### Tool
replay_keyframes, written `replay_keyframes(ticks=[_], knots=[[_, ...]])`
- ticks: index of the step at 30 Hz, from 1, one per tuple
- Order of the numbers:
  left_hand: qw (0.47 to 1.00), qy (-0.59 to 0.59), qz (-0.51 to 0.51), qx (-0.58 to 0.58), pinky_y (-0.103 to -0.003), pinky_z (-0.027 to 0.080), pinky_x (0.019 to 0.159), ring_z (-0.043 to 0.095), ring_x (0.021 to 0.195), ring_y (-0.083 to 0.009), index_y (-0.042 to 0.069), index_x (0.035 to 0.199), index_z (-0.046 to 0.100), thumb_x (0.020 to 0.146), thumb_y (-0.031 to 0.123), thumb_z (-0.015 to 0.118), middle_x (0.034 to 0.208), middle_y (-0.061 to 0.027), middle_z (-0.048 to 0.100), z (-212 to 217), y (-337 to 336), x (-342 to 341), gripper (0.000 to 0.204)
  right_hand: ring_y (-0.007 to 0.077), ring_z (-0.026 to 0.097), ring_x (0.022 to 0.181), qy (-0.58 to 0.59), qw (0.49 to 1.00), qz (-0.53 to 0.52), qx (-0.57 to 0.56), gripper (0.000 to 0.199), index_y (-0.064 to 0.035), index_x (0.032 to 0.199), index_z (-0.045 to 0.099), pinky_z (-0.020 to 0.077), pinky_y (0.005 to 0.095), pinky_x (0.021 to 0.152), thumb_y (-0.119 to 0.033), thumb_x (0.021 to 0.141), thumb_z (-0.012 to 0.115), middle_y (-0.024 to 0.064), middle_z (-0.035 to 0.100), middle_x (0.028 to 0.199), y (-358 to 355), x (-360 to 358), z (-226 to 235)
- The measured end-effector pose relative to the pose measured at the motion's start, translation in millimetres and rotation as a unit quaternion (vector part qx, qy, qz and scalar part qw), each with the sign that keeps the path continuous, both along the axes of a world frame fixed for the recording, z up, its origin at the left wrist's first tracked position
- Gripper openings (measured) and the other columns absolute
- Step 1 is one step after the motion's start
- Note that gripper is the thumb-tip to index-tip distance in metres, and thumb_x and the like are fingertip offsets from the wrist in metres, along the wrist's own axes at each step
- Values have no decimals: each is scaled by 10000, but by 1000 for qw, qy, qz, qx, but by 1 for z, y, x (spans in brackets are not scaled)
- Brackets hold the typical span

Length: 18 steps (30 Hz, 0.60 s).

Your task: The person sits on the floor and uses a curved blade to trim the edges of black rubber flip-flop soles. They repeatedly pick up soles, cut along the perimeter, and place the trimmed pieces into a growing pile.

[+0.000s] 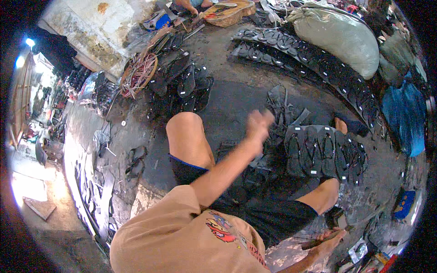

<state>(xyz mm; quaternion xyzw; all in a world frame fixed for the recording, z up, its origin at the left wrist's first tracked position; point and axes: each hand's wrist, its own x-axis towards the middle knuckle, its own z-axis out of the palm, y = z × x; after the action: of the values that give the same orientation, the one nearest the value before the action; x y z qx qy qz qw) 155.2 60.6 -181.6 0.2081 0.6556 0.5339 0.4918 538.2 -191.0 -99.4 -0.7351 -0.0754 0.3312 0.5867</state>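
At your far left, a loose black strap (136, 159) lies on the floor, and beyond your bare left knee sits a pile of black sandals (185, 84); leave both alone while your attention is at the middle. Your left hand (260, 127) is out past your knees, so blurred that I cannot tell whether its fingers are spread or closed, and nothing clear shows in it. Just beside it is a tangle of dark strips (280, 107); if you lift from there, it would be wise to slow down, pinch one piece by its end and ease it free, since the rest would likely snag. Further right, the row of black flip-flops (318, 152), the work nearest you, lies side by side by your right leg, straps up; a light touch from above should keep their edges in line. At lower right, your right hand (333, 237) is at a dark brown, elongated object (313, 242); whether it grips or merely touches it, I cannot tell, so steady it well away from the row.
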Motion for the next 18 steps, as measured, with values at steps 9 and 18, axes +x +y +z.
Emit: replay_keyframes(ticks=[9,18], knots=[[979,78,-158,-100,-459,515,1019,668,1186,-403,-94,1208,664,683,593,900,1219,-285,703,-115,-24,139,896,109,401,505,39,995,86,-15,310,-105,1115,557,370,282,452,-408,1052,576,-23,411,684,22,-70,-40],[957,159,-232,-76,-320,430,353,663,517,-210,-27,966,648,989,427,698,785,-142,708,60,3,57,457,30,441,557,35,924,382,10,200,-87,1168,570,372,210,482,-268,1087,551,-63,469,699,59,-149,-10]])
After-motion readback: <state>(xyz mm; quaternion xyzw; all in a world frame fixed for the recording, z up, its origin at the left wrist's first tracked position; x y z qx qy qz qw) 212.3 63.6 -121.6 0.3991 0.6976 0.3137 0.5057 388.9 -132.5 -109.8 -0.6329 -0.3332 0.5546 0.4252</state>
